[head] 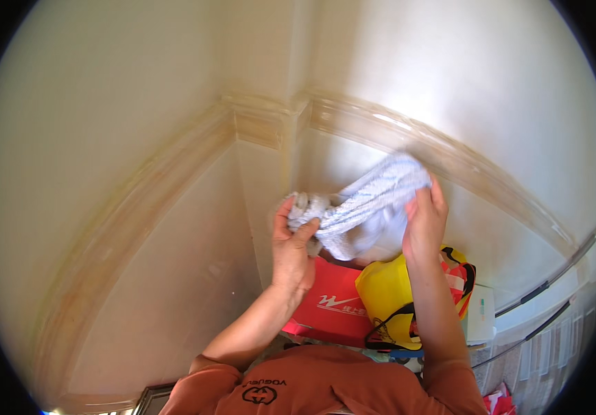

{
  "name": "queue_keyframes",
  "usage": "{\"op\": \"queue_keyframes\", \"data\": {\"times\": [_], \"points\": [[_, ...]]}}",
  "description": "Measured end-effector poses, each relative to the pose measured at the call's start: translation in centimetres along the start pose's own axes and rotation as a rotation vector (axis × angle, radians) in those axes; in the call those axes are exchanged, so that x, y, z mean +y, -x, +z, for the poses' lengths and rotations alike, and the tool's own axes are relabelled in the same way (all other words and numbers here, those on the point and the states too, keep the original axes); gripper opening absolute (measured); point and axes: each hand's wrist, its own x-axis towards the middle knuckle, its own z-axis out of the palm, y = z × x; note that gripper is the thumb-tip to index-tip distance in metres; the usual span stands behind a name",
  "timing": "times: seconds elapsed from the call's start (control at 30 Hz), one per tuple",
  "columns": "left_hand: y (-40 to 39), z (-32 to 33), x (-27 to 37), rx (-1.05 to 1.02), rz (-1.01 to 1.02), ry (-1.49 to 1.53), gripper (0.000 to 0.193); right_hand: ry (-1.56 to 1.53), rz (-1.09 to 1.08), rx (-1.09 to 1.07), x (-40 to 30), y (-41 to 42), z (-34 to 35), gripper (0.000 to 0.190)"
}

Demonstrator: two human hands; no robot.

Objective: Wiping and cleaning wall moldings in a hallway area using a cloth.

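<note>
A bunched white cloth [365, 207] with faint blue stripes is stretched between my two hands, in front of a wall corner. My left hand [294, 244] grips its gathered, thicker end, the thumb pressed over the folds. At the upper right end my right hand [427, 218] pinches the cloth between thumb and fingers. Part of the fabric hangs below in a loose, blurred fold. Whether it is a towel or a garment cannot be told.
Below the cloth stand a red bag [329, 306] and a yellow bag [389, 290] with black handles. A white box [479, 314] is beside them. A moulded rail [163, 176] runs along the walls. Dark thin rods [531, 293] cross at the right.
</note>
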Motion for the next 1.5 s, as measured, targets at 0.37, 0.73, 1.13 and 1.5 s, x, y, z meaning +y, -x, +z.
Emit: {"op": "queue_keyframes", "data": {"times": [0.37, 0.73, 1.13, 1.5], "points": [[-5.6, 3.6, -1.2, -0.037, -0.239, 0.020, 0.038, 0.988, -1.030, -0.570, 7.8, -10.7, 11.6, 0.044], [-3.7, 5.7, -5.9, -0.083, -0.368, 0.046, 0.036, 1.035, -1.225, -0.517, 5.2, -12.7, 7.0, 0.033], [1.4, 13.5, -14.3, -0.357, -0.652, 0.032, 0.041, 1.042, -1.266, -0.361, -1.7, -15.3, -7.0, 0.026], [5.3, 18.9, -22.4, -0.488, -0.898, -0.004, 0.043, 1.209, -1.265, -0.196, -8.6, -15.8, -19.2, 0.023]]}}
